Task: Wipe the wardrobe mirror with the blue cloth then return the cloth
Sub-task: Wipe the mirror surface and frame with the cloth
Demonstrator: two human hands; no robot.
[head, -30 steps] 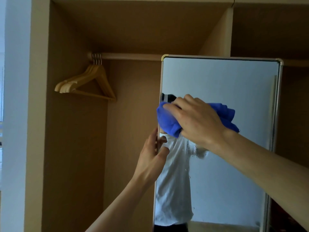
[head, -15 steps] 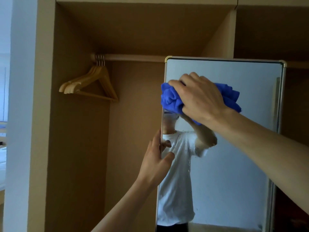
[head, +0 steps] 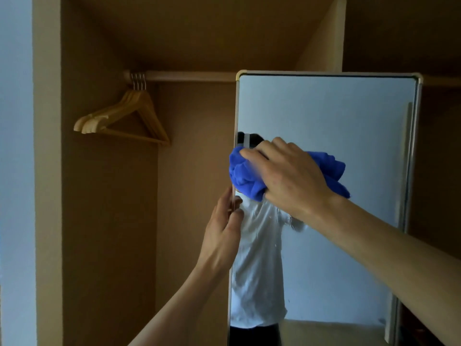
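Observation:
A tall framed mirror (head: pixel 336 116) stands inside the open wardrobe, right of centre. My right hand (head: pixel 289 178) grips a bunched blue cloth (head: pixel 245 177) and presses it against the glass near the mirror's left edge, about a third of the way down. My left hand (head: pixel 222 233) holds the mirror's left frame edge just below the cloth, thumb on the front and fingers behind. The glass reflects a person in a white shirt; small streaks show on the glass below the cloth.
Several wooden hangers (head: pixel 124 118) hang on the rail (head: pixel 189 76) at the upper left of the wardrobe. A vertical divider panel (head: pixel 324 46) rises behind the mirror. The wardrobe's left side panel (head: pixel 47 171) borders a pale wall.
My right hand went up the mirror with the cloth, then came back down along the left edge. My left hand has kept its hold on the frame.

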